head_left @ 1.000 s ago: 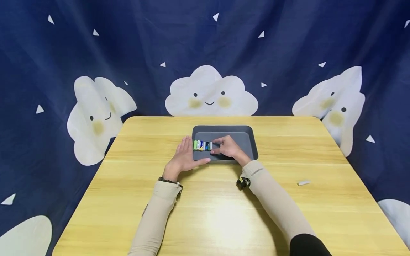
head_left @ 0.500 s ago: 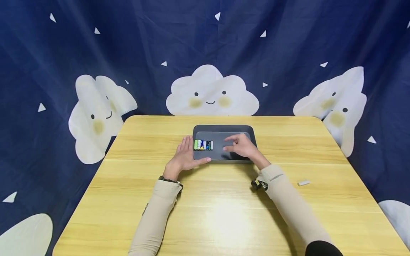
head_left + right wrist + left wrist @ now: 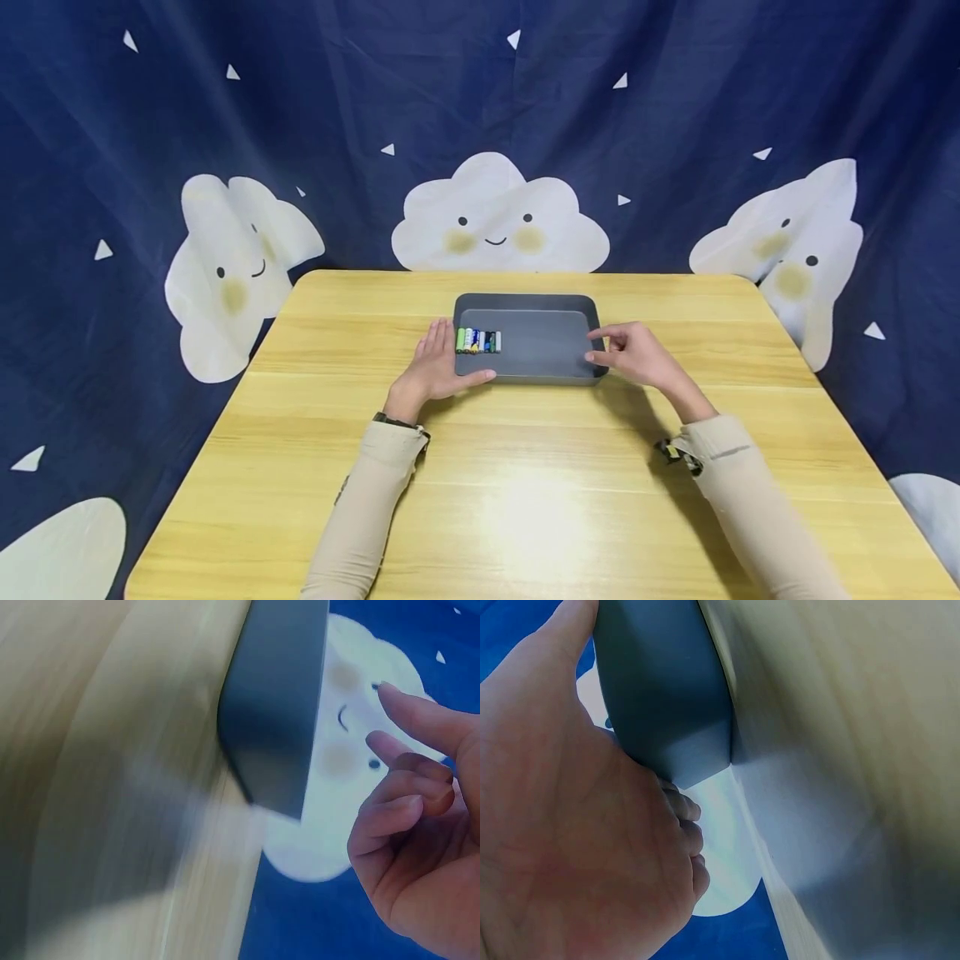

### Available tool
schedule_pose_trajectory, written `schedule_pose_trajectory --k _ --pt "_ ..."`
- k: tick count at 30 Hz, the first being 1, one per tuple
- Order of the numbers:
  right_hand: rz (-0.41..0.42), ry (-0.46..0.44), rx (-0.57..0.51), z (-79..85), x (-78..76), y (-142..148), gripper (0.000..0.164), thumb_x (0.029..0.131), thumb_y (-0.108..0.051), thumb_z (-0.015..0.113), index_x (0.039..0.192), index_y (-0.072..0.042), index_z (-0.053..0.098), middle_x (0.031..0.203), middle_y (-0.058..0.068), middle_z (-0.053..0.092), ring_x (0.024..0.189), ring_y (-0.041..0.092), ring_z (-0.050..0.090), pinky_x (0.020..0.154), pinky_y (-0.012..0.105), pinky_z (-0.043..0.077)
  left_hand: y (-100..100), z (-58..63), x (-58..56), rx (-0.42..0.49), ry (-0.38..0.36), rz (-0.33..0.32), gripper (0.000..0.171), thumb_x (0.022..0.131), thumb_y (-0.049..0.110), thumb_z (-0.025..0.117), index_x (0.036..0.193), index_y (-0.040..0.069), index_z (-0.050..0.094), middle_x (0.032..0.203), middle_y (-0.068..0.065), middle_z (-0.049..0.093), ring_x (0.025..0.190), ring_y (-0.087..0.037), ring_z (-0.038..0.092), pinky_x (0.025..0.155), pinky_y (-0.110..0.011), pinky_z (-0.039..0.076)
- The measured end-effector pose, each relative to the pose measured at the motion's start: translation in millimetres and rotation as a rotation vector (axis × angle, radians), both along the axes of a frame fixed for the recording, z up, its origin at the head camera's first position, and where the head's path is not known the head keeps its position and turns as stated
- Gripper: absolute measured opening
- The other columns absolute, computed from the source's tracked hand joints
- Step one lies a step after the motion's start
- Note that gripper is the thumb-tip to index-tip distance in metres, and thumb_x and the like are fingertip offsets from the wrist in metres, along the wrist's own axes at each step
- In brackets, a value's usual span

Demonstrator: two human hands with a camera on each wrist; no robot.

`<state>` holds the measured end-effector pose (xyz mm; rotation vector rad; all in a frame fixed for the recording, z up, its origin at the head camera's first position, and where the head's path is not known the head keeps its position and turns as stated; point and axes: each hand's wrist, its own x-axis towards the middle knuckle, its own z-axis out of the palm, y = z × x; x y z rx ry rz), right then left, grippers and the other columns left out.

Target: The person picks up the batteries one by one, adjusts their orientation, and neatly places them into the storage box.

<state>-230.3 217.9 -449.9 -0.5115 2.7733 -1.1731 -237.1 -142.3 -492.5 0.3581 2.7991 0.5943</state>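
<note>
A dark grey rectangular tray [image 3: 546, 350] sits toward the back of the table. Several batteries [image 3: 480, 342], green, white, blue and dark, lie side by side in a row against its left wall. My left hand [image 3: 433, 368] rests along that wall with fingers straight, its thumb by the front edge. In the left wrist view, the palm [image 3: 577, 817] is beside the tray's outer wall [image 3: 667, 690]. My right hand [image 3: 637, 354] hovers above the tray's right edge, holding nothing. The right wrist view shows its thumb and index finger [image 3: 427, 716] apart, the other fingers bent.
The light wooden table [image 3: 525, 467] reaches forward to a dark blue curtain [image 3: 337, 100] printed with white clouds. The right sleeve [image 3: 750, 492] lies across the table's right side, covering where a small white battery lay before.
My right hand has left the end of the battery row and moved right, across the tray to its right edge. The left hand and the batteries have stayed in place.
</note>
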Motion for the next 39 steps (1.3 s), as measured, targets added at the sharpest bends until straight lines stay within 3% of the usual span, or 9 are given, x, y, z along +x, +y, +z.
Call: schedule_pose_trajectory --k 7,13,20,30,39 --pt "-0.015 0.076 0.049 2.7 22.5 46.1 0.035 0.093 -0.014 0.078 0.12 0.006 0.073 0.059 -0.002 0.047 0.049 0.002 0.036 0.051 0.024 0.035 -1.5 -6.7 -4.5 -0.004 -0.007 0.007 0.132 0.084 0.087 0.052 0.164 0.004 -0.012 0.174 -0.016 -0.015 0.163 -0.03 -0.014 0.134 -0.049 0.0" --pt "-0.025 0.104 0.081 -2.9 43.0 91.1 0.031 0.093 -0.013 0.077 0.117 0.006 0.073 0.061 -0.004 0.045 0.051 0.0 0.032 0.052 0.023 0.035 -2.2 -8.7 -6.5 0.008 0.001 0.008 0.132 0.083 0.088 0.052 0.165 0.004 -0.011 0.174 -0.016 -0.014 0.163 -0.031 -0.013 0.134 -0.051 0.001" --pt "0.056 0.091 0.126 -16.4 63.0 132.9 0.026 0.089 -0.004 0.078 0.112 0.007 0.073 0.07 -0.006 0.054 0.062 -0.002 0.044 0.055 0.022 0.039 -1.9 -7.4 -5.7 0.003 -0.014 0.013 0.131 0.085 0.086 0.053 0.164 0.005 -0.013 0.174 -0.014 -0.017 0.162 -0.029 -0.016 0.134 -0.05 -0.001" --pt "0.181 -0.002 0.131 -32.9 79.5 158.8 0.028 0.088 -0.002 0.078 0.115 0.004 0.072 0.093 0.004 0.066 0.078 -0.003 0.051 0.064 0.02 0.045 -2.6 -5.4 -5.2 0.009 -0.019 0.011 0.132 0.083 0.087 0.053 0.164 0.005 -0.013 0.174 -0.015 -0.017 0.163 -0.03 -0.015 0.134 -0.049 0.0" --pt "0.273 -0.015 0.012 -34.8 82.9 168.5 0.03 0.084 0.005 0.079 0.111 0.011 0.067 0.083 0.005 0.062 0.068 0.007 0.053 0.056 0.023 0.044 -2.8 -2.7 -3.4 -0.004 -0.017 0.001 0.135 0.082 0.09 0.049 0.164 0.003 -0.013 0.173 -0.016 -0.017 0.162 -0.031 -0.016 0.134 -0.049 -0.003"
